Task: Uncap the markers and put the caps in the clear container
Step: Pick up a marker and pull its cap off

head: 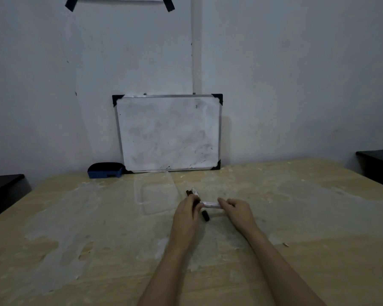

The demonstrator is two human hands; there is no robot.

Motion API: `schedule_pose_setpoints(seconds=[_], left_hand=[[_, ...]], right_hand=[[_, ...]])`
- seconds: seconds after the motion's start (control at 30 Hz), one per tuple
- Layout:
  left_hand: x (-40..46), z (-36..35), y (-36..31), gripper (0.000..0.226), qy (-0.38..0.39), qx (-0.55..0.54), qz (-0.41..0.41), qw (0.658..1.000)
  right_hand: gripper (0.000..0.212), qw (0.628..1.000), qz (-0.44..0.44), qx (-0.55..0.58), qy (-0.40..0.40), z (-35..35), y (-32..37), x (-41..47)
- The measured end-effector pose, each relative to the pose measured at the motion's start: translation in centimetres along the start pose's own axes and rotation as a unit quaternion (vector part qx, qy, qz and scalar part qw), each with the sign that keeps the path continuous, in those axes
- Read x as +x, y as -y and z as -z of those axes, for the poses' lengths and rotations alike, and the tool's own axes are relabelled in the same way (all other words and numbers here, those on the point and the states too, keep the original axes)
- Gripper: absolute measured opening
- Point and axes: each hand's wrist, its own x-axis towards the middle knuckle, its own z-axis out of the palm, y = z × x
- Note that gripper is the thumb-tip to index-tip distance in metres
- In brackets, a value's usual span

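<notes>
Marker (210,204) label unreadable (too blurred), both hands gripping.

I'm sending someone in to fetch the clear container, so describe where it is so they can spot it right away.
Find the whiteboard leaning on the wall at the table's far edge. The clear container lies flat on the table just in front of it, left of the hands. Unlike the blue eraser nearby, it is see-through and nearly blends into the tabletop.

Both bare forearms rise from the bottom edge toward the frame's centre. The left hand (187,212) is curled closed in a grip, knuckles up. The right hand (236,209) is closed too, fingertips (221,200) pinched and pointing left toward the other.
</notes>
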Motion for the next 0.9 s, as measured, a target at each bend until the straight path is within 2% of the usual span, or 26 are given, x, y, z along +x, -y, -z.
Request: schedule_pose_setpoints(seconds=[0.13,0.2,0.37,0.43,0.5,0.57,0.63,0.73,0.9], left_hand=[[0.0,0.5,0.0,0.025,0.045,0.154,-0.066,0.985],[-0.2,0.4,-0.4,0.025,0.039,0.170,-0.074,0.982],[-0.1,0.0,-1.3,0.025,0.048,0.111,-0.009,0.993],[-0.1,0.0,-1.4,0.033,0.031,0.039,0.041,0.998],[0.2,0.2,-1.3,0.042,0.017,-0.012,0.103,0.994],[0.6,0.9,-1.0,0.048,-0.005,-0.045,0.160,0.986],[0.8,2.0,-0.2,0.047,-0.031,-0.035,0.184,0.982],[0.5,2.7,1.0,0.039,-0.007,-0.016,0.179,0.984],[0.8,2.0,2.4,0.017,0.032,0.126,0.137,0.982]], right_hand=[[0.055,0.997,-0.026,-0.076,-0.003,0.0,0.3,-0.1],[0.055,0.996,-0.030,-0.087,-0.020,0.1,0.5,-0.4],[0.051,0.987,0.064,-0.106,-0.103,0.4,1.1,-1.3],[0.056,0.970,0.132,-0.133,-0.158,0.1,1.4,-1.2],[0.050,0.939,0.195,-0.165,-0.231,-0.3,1.1,-0.9],[0.044,0.927,0.194,-0.158,-0.281,-0.1,0.4,-0.4],[0.048,0.943,0.121,-0.081,-0.301,0.5,0.0,-0.2],[0.049,0.971,0.004,0.011,-0.238,0.6,-0.3,0.1],[0.032,0.992,-0.034,0.014,-0.125,0.5,0.2,-0.2]])
